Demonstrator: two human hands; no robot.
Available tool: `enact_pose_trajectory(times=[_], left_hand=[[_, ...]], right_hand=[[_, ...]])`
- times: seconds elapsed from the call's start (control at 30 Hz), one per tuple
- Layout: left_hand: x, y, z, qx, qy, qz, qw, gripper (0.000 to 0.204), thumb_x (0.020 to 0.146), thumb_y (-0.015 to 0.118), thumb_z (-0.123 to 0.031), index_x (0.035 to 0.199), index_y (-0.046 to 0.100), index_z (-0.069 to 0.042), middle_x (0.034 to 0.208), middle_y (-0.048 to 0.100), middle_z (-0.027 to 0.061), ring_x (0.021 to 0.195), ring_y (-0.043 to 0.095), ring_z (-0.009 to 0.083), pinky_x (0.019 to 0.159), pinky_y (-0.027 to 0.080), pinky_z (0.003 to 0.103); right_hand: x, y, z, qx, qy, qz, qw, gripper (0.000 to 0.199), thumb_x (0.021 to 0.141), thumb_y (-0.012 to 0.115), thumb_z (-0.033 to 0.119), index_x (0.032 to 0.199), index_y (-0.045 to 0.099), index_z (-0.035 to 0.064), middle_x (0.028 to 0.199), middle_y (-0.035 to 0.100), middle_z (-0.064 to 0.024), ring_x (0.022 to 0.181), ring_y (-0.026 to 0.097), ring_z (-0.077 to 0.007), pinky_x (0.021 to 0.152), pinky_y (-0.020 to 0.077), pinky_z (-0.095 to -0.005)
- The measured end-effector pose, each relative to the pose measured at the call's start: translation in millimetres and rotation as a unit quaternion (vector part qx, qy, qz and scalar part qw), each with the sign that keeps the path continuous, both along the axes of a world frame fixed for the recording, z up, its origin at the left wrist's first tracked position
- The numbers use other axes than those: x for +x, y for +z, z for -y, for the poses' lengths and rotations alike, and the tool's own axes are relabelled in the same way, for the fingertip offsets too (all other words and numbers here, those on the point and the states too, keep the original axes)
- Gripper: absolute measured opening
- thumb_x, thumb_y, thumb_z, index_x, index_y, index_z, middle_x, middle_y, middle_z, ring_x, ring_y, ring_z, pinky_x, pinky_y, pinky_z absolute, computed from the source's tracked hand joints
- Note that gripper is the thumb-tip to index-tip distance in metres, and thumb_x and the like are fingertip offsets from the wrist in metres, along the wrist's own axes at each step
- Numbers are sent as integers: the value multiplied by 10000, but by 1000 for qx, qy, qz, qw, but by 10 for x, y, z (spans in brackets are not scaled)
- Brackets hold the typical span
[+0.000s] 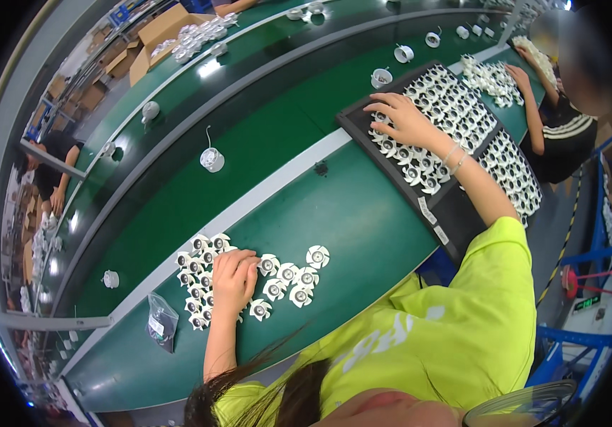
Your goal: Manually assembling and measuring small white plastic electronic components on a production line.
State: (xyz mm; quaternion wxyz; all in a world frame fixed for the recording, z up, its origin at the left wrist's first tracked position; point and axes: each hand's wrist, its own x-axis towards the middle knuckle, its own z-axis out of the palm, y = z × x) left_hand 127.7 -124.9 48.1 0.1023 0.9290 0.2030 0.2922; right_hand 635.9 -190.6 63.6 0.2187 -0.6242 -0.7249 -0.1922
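Note:
My left hand point(232, 282) rests among small white fan wheels point(201, 244) with dark hubs, stacked in rows on the green worktop. Its fingers are stretched forward over them, with no grip visible. Several more fan wheels point(287, 272) lie loose just right of that hand. Over the far left corner of a black tray point(384, 160) reaches my right hand point(407, 122), fingers spread and bent down toward the fan wheels point(455, 107) that fill it in rows. Whether its fingertips touch one cannot be made out.
A small plastic bag point(162, 324) of dark parts lies left of the stack. Beyond a grey rail, a green conveyor point(270, 135) carries white round housings point(211, 159). A co-worker point(565, 128) at the right handles a pile of white parts point(492, 78). An open cardboard box point(167, 32) stands far left.

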Motion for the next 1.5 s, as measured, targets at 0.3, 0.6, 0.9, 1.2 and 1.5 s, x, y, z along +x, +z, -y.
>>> enact_pose_trajectory(times=[0.3, 0.6, 0.9, 1.2, 1.5], left_hand=[[8, -45, 34, 4, 2, 8, 1000, 76, 844, 644, -48, 884, 706, -65, 1033, 678, 36, 914, 592, 237, 897, 457, 373], [-57, -62, 60, 18, 20, -13, 1000, 62, 839, 695, -84, 900, 697, -79, 1033, 675, 27, 918, 602, 225, 908, 465, 365], [-78, -66, 104, 42, 12, -36, 998, 93, 833, 681, -69, 926, 691, -62, 1050, 670, 31, 921, 603, 235, 922, 467, 385], [-110, -84, 131, 48, 16, -52, 997, 109, 849, 705, -109, 950, 690, -68, 1041, 672, 28, 953, 616, 211, 938, 465, 371], [-137, -83, 151, 25, 21, -55, 998, 126, 855, 703, -114, 972, 693, -68, 1062, 673, 28, 979, 616, 212, 953, 461, 376]], right_hand=[[841, 19, -994, -198, -202, -13, 959, 392, 880, 664, 218, 1261, 627, 130, 1264, 599, -153, 1055, 599, -348, 931, 496, -403], [373, 548, -635, -105, 36, -589, 800, 537, 817, 718, 202, 1321, 562, 104, 1128, 657, -149, 1010, 629, -294, 869, 520, -363], [251, 283, 102, -154, -65, -378, 911, 594, 766, 752, 82, 1321, 540, 94, 1164, 677, -106, 1008, 659, -255, 921, 524, -359], [70, 441, -90, -288, -69, -200, 934, 552, 738, 758, 32, 1266, 607, 92, 1175, 689, -60, 987, 677, -230, 945, 520, -344], [22, 383, -141, -276, -46, -123, 952, 550, 701, 791, 26, 1228, 644, 87, 1172, 704, -62, 1009, 682, -235, 968, 522, -331]])
